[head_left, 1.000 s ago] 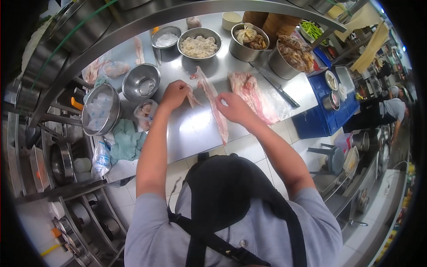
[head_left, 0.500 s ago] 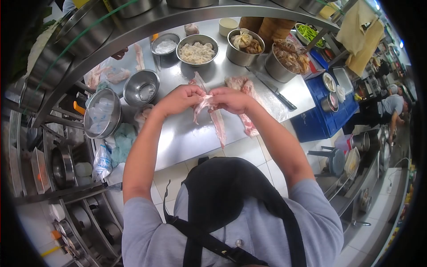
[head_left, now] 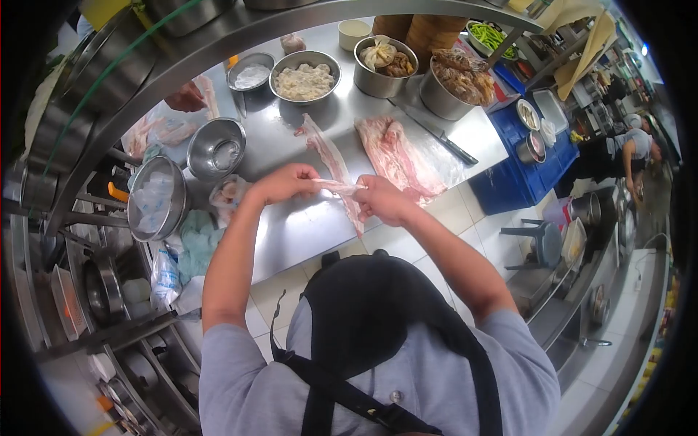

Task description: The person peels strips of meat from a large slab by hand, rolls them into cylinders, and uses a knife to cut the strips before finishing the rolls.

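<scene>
My left hand point(head_left: 280, 183) and my right hand point(head_left: 383, 199) each pinch one end of a short pale meat strip point(head_left: 334, 186), stretched level between them above the steel table point(head_left: 305, 225). Under it a long thin strip of raw meat point(head_left: 331, 160) lies flat, running from the far side to the near edge. A wider slab of raw pork point(head_left: 396, 156) lies to its right.
Steel bowls stand along the back: white powder point(head_left: 251, 74), chopped filling point(head_left: 304, 80), dumpling pieces point(head_left: 385, 62), fried scraps point(head_left: 459, 80). A knife point(head_left: 443, 142) lies right of the slab. Empty bowls point(head_left: 216, 149) and a cloth point(head_left: 200, 236) sit left. Another person's hand point(head_left: 185, 96) is at back left.
My hands met over the long strip, took up a short piece, and have now drawn apart toward me, stretching it out between them.
</scene>
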`<state>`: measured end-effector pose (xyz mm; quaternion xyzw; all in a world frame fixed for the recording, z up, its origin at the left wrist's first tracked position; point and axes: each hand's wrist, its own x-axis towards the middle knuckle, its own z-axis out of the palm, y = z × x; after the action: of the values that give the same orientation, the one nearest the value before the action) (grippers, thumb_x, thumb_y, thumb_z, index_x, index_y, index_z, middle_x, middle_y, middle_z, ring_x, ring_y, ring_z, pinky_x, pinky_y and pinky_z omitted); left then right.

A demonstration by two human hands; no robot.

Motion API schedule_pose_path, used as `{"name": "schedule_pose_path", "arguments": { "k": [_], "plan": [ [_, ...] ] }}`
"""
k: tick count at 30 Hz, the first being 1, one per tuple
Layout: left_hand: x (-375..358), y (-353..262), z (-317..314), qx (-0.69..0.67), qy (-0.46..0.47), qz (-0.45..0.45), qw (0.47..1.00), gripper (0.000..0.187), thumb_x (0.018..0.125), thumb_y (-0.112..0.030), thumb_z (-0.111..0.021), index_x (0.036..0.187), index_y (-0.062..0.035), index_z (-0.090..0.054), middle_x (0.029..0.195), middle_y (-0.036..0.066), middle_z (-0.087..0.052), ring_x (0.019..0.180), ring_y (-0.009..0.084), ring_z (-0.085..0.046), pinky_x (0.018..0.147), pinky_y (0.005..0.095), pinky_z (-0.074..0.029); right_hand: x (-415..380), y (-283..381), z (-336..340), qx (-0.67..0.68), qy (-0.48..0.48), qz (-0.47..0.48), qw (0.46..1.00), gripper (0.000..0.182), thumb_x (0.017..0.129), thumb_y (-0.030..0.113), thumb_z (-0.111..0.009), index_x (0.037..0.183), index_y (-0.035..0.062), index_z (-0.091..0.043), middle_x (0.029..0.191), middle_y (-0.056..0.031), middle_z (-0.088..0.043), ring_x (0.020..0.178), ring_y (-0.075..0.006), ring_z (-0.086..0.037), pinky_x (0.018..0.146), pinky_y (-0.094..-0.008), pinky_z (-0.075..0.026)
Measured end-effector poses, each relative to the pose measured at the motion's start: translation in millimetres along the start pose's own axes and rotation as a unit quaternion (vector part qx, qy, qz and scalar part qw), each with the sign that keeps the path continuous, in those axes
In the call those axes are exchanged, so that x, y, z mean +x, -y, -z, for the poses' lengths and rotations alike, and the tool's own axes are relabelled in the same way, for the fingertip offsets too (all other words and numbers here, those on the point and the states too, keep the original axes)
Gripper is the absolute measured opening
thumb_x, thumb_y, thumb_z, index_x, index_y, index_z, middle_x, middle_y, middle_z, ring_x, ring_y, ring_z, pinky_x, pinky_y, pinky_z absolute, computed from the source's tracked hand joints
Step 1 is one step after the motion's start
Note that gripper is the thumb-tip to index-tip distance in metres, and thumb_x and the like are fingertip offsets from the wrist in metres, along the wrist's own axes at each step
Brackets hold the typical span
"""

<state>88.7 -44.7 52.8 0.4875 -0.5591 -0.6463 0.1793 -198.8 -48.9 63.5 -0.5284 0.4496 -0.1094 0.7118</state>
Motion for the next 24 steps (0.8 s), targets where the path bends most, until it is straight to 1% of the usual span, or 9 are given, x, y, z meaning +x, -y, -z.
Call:
{"name": "schedule_pose_path", "arguments": {
  "k": [6,10,12,13,15,16,18,21,24],
  "plan": [
    [37,-22,41,0.039,-0.061,-0.08,0.994,0.02,0.092,-0.019,-0.074,0.103,-0.0032,-0.073,0.085,0.002,-0.067,0.075,0.008,-0.061,0.068,0.0242,-0.049,12,-19,-20,0.235,-0.029,-0.03,0.971,0.025,0.097,0.024,-0.067,0.107,0.0017,-0.061,0.091,-0.0083,-0.061,0.076,-0.019,-0.061,0.066,-0.0341,-0.056],
    [93,-24,61,0.146,-0.073,-0.041,0.986,0.022,0.088,-0.015,-0.07,0.106,-0.0027,-0.074,0.085,0.006,-0.071,0.076,0.0159,-0.067,0.07,0.0309,-0.054,47,-38,-26,0.282,-0.088,-0.074,0.952,0.025,0.095,0.023,-0.069,0.105,0.002,-0.061,0.093,-0.0092,-0.062,0.078,-0.0229,-0.064,0.067,-0.0369,-0.056],
    [121,-6,52,0.348,-0.169,-0.117,0.915,0.026,0.084,-0.011,-0.067,0.109,-0.0044,-0.074,0.1,0.012,-0.073,0.091,0.0275,-0.071,0.083,0.0403,-0.056,89,-102,-12,0.077,-0.057,-0.004,0.995,0.02,0.1,0.023,-0.063,0.1,0.003,-0.06,0.082,-0.0017,-0.049,0.066,-0.0134,-0.05,0.059,-0.0325,-0.05],
    [122,-4,44,0.347,-0.169,-0.117,0.915,0.026,0.084,-0.011,-0.067,0.109,-0.0044,-0.074,0.1,0.012,-0.073,0.091,0.0275,-0.071,0.083,0.0403,-0.056,88,-105,-11,0.076,-0.057,-0.005,0.995,0.02,0.1,0.023,-0.063,0.1,0.003,-0.06,0.082,-0.0017,-0.049,0.066,-0.0134,-0.05,0.059,-0.0325,-0.05],
    [117,4,23,0.423,-0.313,-0.159,0.835,0.028,0.084,-0.011,-0.065,0.11,-0.0076,-0.074,0.118,0.013,-0.07,0.11,0.0349,-0.066,0.097,0.047,-0.052,83,-111,-11,0.007,-0.052,-0.007,0.999,0.025,0.1,0.024,-0.064,0.104,-0.0002,-0.062,0.079,-0.003,-0.051,0.066,-0.015,-0.051,0.057,-0.0336,-0.05],
    [108,0,14,0.423,-0.313,-0.159,0.836,0.028,0.084,-0.011,-0.065,0.11,-0.0076,-0.074,0.118,0.013,-0.07,0.11,0.0349,-0.066,0.097,0.047,-0.052,74,-99,-14,0.007,-0.052,-0.008,0.999,0.025,0.1,0.024,-0.064,0.104,-0.0002,-0.062,0.079,-0.003,-0.051,0.066,-0.015,-0.051,0.057,-0.0336,-0.05],
    [85,-13,0,0.388,-0.298,-0.153,0.859,0.025,0.086,-0.014,-0.064,0.109,-0.0093,-0.074,0.123,0.012,-0.066,0.118,0.032,-0.061,0.102,0.0452,-0.049,43,-52,-25,0.109,-0.141,-0.135,0.975,0.034,0.094,0.024,-0.071,0.109,-0.0062,-0.065,0.089,-0.0105,-0.067,0.08,-0.0287,-0.069,0.065,-0.0419,-0.057],
    [68,9,-12,0.497,-0.206,-0.188,0.821,0.024,0.088,-0.014,-0.061,0.107,-0.01,-0.075,0.118,0.011,-0.066,0.116,0.0318,-0.06,0.102,0.0444,-0.048,32,-46,-21,0.09,-0.144,-0.12,0.978,0.03,0.1,0.028,-0.063,0.105,-0.002,-0.065,0.086,-0.0102,-0.065,0.072,-0.0203,-0.063,0.056,-0.0351,-0.052],
    [65,12,-16,0.515,-0.232,-0.172,0.807,0.024,0.089,-0.011,-0.059,0.107,-0.0084,-0.074,0.115,0.011,-0.066,0.115,0.032,-0.059,0.102,0.0439,-0.048,30,-47,-15,-0.018,-0.147,-0.124,0.981,0.033,0.098,0.027,-0.063,0.107,-0.0046,-0.066,0.088,-0.0129,-0.07,0.072,-0.022,-0.068,0.058,-0.0376,-0.054]
  ]
}}
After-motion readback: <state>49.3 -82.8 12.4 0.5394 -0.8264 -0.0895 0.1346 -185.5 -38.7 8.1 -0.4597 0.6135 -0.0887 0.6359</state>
